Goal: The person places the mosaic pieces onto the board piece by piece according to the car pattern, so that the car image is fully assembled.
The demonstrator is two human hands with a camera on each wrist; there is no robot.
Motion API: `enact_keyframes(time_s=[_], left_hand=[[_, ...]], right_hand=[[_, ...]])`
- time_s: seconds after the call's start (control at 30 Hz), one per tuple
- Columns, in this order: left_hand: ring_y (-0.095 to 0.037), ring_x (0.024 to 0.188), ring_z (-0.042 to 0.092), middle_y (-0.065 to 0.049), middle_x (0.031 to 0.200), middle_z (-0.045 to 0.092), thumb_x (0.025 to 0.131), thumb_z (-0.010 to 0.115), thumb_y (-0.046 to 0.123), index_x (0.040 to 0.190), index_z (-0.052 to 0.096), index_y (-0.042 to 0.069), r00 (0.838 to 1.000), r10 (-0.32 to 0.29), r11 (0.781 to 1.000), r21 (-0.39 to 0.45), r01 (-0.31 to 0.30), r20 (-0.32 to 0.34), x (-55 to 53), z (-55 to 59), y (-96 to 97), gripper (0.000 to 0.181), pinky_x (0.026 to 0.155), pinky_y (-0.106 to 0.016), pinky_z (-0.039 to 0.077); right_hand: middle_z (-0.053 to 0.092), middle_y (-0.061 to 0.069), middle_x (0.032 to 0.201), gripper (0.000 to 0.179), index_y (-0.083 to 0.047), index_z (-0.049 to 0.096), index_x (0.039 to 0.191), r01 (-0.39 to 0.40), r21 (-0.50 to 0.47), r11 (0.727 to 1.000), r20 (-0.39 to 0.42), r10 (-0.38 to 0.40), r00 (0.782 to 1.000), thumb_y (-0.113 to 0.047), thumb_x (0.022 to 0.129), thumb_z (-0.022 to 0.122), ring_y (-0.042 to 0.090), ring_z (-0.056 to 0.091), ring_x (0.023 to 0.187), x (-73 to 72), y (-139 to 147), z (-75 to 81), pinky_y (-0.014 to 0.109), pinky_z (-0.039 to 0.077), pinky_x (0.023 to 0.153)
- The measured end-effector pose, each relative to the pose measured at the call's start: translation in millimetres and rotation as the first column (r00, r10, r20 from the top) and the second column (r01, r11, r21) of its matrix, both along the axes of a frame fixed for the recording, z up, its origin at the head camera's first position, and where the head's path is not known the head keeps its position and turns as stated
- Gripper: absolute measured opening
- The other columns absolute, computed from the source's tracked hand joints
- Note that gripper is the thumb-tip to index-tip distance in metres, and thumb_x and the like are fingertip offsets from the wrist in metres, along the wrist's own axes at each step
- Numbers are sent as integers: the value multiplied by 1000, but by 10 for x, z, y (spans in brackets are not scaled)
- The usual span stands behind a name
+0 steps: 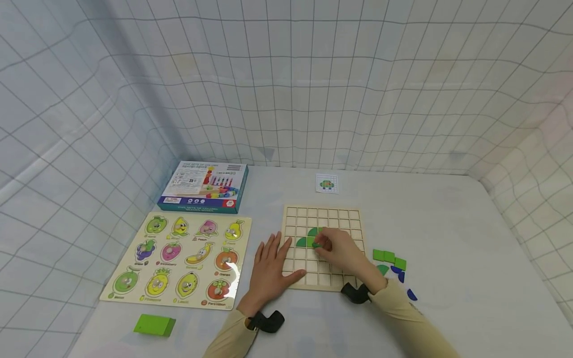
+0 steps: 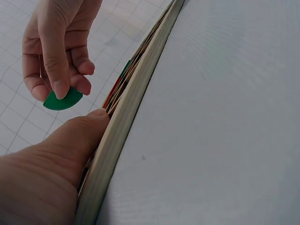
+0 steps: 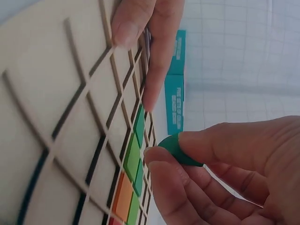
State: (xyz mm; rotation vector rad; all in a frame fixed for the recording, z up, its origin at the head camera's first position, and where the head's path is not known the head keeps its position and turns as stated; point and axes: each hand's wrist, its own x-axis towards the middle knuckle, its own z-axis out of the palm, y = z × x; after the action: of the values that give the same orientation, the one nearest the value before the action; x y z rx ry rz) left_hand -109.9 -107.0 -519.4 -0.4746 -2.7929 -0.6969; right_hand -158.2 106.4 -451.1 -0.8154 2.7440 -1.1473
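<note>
My right hand [image 1: 337, 247] pinches a dark green quarter-circle tile [image 2: 63, 100] between thumb and fingertips, just above the wooden grid board [image 1: 322, 282]. With its fingers spread, my left hand [image 1: 270, 266] rests on the left side of that board, the thumb lying over its frame. On the board sit dark green quarter-circle tiles [image 1: 302, 242] and a light green square tile [image 1: 311, 242]. The right wrist view also shows an orange tile [image 3: 123, 194] and part of a red one set in the grid; in the head view my right hand hides them.
Right of the board lie several light green squares [image 1: 389, 257], a dark green quarter-circle [image 1: 383, 269] and blue pieces [image 1: 412, 295]. A pattern card [image 1: 327, 183] lies behind it. Leftward are a fruit puzzle board [image 1: 179, 268], a boxed set [image 1: 203, 186] and a green block [image 1: 154, 324].
</note>
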Motion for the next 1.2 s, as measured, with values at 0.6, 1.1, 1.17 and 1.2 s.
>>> enact_keyframes(time_s=[0.6, 1.1, 1.17, 1.2], left_hand=[[-35, 140, 19, -20, 150, 29, 81, 65, 58, 144, 41, 8, 1000, -5, 1000, 5, 5, -14, 9, -8, -13, 84, 110, -53, 11], [-33, 140, 17, -19, 151, 28, 80, 64, 59, 145, 39, 9, 1000, -5, 1000, -9, 5, 2, -5, -10, -9, 85, 111, -51, 9], [-33, 140, 17, -19, 151, 28, 80, 64, 59, 145, 40, 9, 1000, -6, 1000, -10, 6, 4, -6, -11, -10, 85, 111, -51, 9], [-33, 140, 17, -19, 150, 28, 80, 64, 59, 145, 40, 9, 1000, -6, 1000, -12, 6, 4, -6, -11, -11, 85, 110, -52, 9]], right_hand=[[61, -11, 74, 6, -15, 69, 85, 7, 49, 999, 17, -8, 1000, -13, 83, 74, 4, 50, 59, -37, -308, -149, 24, 43, 53], [58, -13, 71, 8, -19, 68, 78, 75, 89, 993, -7, -75, 997, -18, 82, 75, 5, 47, 57, -53, -347, -237, 24, 40, 51], [57, -13, 71, 10, -19, 67, 76, 81, 97, 992, -18, -79, 997, -19, 82, 75, 5, 47, 58, -46, -353, -235, 24, 40, 51], [56, -12, 70, 11, -19, 67, 74, 82, 101, 991, -22, -80, 997, -19, 81, 76, 5, 47, 58, -41, -355, -231, 25, 40, 51]])
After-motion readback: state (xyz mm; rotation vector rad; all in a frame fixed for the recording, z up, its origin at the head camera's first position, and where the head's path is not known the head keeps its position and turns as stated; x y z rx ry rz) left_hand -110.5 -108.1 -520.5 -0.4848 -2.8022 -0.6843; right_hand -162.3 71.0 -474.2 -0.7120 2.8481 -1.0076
